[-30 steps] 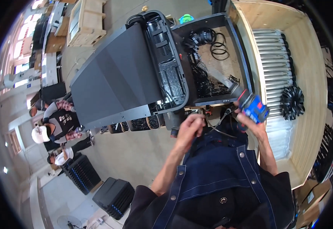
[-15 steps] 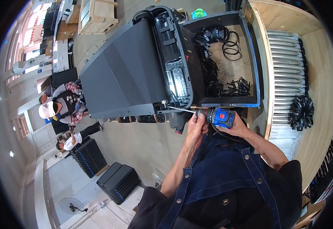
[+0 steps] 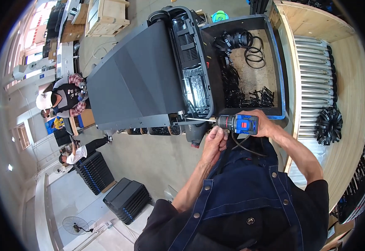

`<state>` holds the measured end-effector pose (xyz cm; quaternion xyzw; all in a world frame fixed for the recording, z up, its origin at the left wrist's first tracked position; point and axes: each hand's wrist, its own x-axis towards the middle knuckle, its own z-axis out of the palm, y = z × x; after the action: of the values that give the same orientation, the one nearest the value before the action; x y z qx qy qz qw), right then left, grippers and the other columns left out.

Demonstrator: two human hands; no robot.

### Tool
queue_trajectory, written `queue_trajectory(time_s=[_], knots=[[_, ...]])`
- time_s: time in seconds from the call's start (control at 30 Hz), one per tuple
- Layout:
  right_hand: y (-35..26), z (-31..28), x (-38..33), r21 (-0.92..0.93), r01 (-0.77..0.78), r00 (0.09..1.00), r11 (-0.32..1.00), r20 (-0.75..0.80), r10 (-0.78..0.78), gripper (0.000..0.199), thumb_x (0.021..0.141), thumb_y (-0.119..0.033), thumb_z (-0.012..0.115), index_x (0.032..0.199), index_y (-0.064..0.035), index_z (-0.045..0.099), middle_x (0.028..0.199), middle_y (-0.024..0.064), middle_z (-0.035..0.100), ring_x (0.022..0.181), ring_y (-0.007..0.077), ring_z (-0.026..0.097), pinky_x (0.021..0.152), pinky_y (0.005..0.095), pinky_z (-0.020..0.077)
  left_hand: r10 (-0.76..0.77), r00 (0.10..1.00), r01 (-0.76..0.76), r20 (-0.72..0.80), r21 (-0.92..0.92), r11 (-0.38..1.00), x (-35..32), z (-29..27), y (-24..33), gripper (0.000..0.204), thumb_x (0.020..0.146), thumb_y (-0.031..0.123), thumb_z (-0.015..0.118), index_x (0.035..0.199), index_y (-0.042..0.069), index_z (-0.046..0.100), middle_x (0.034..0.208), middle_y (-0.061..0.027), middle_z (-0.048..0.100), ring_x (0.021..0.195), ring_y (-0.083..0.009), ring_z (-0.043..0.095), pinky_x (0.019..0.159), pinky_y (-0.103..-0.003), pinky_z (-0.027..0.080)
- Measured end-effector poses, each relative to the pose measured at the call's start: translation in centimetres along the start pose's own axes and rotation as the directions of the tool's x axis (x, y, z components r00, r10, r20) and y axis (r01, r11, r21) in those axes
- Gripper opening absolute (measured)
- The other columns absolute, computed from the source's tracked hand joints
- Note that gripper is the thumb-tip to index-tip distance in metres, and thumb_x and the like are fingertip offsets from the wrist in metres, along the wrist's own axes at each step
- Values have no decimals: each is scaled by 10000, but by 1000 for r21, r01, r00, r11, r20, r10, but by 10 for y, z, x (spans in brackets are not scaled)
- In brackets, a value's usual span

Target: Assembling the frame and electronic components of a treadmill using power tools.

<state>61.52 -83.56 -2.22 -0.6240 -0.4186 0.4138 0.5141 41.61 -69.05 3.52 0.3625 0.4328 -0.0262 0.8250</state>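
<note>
My right hand [image 3: 261,122] is wrapped around the rear of a blue and black cordless drill [image 3: 244,124] with a red patch. A long thin bit [image 3: 200,119] runs left from its chuck to the near front corner of a black treadmill base [image 3: 140,79]. The tip is by the roller end, too small to see whether it is seated. Just below the chuck, my left hand [image 3: 214,142] has its fingers curled closed; what they hold, if anything, is hidden. The treadmill's open motor bay [image 3: 193,75] shows a shiny silver part and black vents.
Beyond the drill stands a blue-rimmed bin [image 3: 283,83] with black straps and rings. Right of it, a wooden crate [image 3: 293,62] holds silver tubes [image 3: 316,75] and a black strap bundle [image 3: 329,126]. Stacked black panels [image 3: 126,201] stand lower left. A co-worker [image 3: 67,96] is at the treadmill's far left end.
My right hand has risen to the drill's upper rear side, and the drill has turned slightly. My left hand has slipped a little below the chuck. The co-worker at left has shifted.
</note>
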Motion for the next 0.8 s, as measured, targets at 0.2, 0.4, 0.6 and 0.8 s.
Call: queue_trajectory(time_s=[0.2,0.4,0.6,0.8], knots=[[-19,-22,30,-71,184,982,980,49,-181,518,676,-195,823,1166,-96,687,1013,125,750,904,355,724,788,411,573,43,926,28,-376,181,983,-58,-63,34,562,1049,511,519,1296,8,565,805,29,513,576,-33,354,487,-200,278],[-32,-10,24,-112,154,988,982,50,-149,571,668,-182,842,1200,-58,674,1050,148,746,936,349,728,834,406,588,84,761,-114,-643,-5,993,-38,-164,95,624,1010,626,496,1217,43,585,790,23,531,594,-44,385,496,-207,300],[-27,42,-18,12,-14,991,1000,-131,15,592,706,-226,866,1235,-42,675,1085,180,742,998,342,733,887,390,581,227,803,-260,-550,20,966,4,-195,112,369,1007,482,618,934,122,583,751,30,512,564,-68,391,461,-225,298],[-102,24,1,-650,78,995,756,103,-15,618,658,-200,827,1244,-106,655,1031,92,714,941,283,709,832,398,546,263,752,-347,-604,-24,938,7,-189,107,410,989,496,642,904,100,582,745,35,487,560,-61,396,448,-218,296]])
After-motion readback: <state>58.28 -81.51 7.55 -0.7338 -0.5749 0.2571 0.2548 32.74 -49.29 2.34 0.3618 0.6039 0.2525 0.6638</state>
